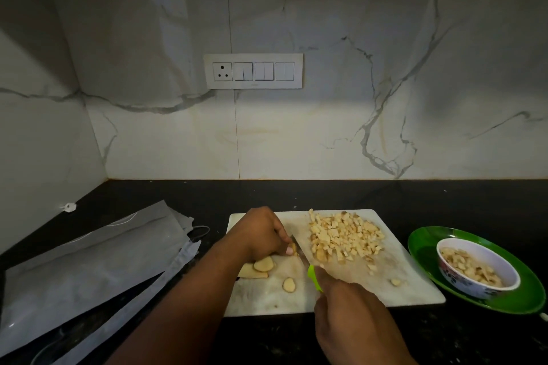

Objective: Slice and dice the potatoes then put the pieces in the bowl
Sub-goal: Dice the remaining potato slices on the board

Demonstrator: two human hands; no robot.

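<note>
Left hand [262, 234] atop potato piece [293, 247]

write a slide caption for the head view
Left hand steadies potato pieces while right hand cuts with green-handled knife; diced potato piled on cutting board.

On the white rectangular cutting board [409, 284], a heap of pale diced potato cubes [345, 235] fills the one o'clock part; the five o'clock corner lies bare. At three o'clock a patterned bowl [474, 287] on a green round plate [424, 252] blocks the counter. Grey plastic bags [89, 270] cover nine o'clock. The black counter strip [326, 194] at twelve o'clock stays passable.
</note>
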